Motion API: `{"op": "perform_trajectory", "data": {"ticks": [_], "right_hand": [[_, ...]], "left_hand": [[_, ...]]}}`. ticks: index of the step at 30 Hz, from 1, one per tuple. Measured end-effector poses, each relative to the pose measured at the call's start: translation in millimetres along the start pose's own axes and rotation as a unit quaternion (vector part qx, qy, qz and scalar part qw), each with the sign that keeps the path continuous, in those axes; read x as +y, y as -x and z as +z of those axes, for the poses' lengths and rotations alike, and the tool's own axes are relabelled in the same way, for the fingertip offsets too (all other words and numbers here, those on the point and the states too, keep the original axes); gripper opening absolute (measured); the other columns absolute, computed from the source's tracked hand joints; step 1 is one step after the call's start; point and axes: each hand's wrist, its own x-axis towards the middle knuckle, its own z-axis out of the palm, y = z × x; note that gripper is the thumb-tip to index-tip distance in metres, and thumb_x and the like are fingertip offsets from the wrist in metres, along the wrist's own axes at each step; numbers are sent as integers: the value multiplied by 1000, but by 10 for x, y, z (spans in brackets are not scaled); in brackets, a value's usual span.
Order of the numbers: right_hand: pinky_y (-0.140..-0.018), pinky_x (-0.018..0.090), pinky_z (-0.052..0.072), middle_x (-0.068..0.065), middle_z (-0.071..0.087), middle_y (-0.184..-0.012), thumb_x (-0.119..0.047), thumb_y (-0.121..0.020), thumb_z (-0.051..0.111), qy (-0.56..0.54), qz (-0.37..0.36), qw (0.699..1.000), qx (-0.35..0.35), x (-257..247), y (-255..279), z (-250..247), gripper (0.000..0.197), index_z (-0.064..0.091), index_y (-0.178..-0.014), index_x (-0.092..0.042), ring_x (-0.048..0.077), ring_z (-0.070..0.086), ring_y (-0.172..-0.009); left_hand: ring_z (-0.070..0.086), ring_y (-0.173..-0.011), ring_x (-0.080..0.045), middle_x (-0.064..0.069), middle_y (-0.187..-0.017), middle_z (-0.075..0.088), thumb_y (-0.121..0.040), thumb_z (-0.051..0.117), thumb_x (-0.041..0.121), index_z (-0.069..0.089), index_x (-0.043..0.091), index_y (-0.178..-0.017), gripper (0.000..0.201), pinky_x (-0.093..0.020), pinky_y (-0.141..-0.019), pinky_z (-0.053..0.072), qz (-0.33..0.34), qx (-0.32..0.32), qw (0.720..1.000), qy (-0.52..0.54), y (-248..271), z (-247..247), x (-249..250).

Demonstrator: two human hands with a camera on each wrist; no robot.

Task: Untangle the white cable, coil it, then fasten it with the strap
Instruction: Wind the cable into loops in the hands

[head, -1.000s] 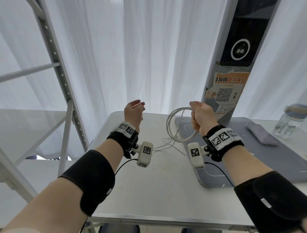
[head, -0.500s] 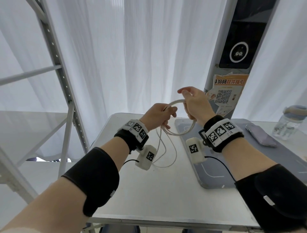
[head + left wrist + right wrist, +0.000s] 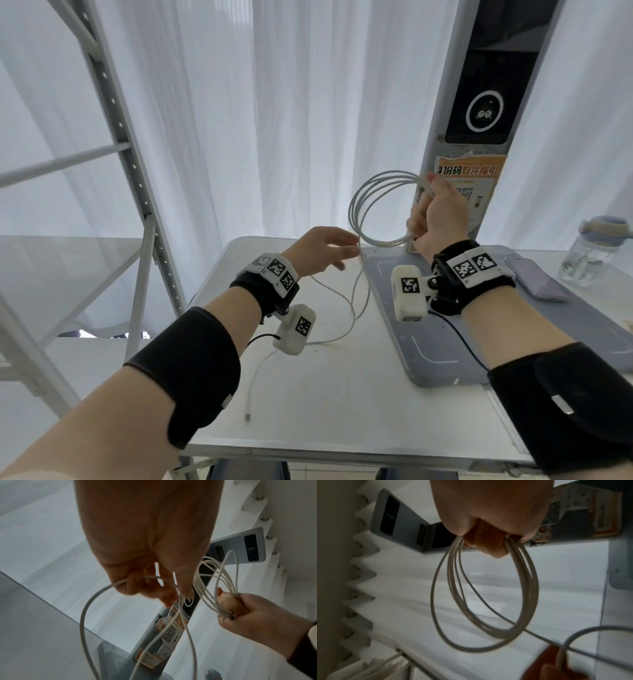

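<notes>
My right hand (image 3: 436,214) is raised above the table's far side and grips a coil of several loops of the white cable (image 3: 371,209); the right wrist view shows those loops (image 3: 484,595) hanging from my fist (image 3: 489,539). My left hand (image 3: 325,251) is lower and to the left, pinching the loose strand just below the coil; the left wrist view shows the strand (image 3: 120,584) passing through my curled fingers (image 3: 150,588). The free tail (image 3: 356,308) drops to the tabletop and ends in a plug (image 3: 247,417) near the front. I see no strap.
A grey pad (image 3: 428,356) covers the right of the white table (image 3: 308,411), with a phone (image 3: 534,282) on it and a water bottle (image 3: 592,253) beyond. A pillar with a camera unit (image 3: 484,113) and an orange QR notice stands behind. A metal rack (image 3: 137,192) is left.
My right hand has lifted the coil higher and to the right. My left hand has let go of the coil, dropped lower and now pinches the trailing strand; more tail lies on the table.
</notes>
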Motion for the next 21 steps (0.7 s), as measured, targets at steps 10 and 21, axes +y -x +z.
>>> {"op": "perform_trajectory", "data": {"ticks": [10,21], "right_hand": [[-37,22,31,0,53,-64,-29,-104,42,25,-99,984,148,-122,-4,-105,28,68,-99,-20,11,39,-37],[-48,26,46,13,75,-103,-29,-96,40,-1,-141,950,278,-152,-80,-335,28,67,-100,-21,27,61,-71]], "left_hand": [[68,-70,-11,5,-77,69,-100,58,18,70,10,-100,15,-20,-66,49,-56,209,976,24,-41,-231,-90],[52,-132,-20,-2,-144,53,-105,43,40,45,18,-147,47,-27,-104,42,-281,340,894,-79,84,-540,-100]]}}
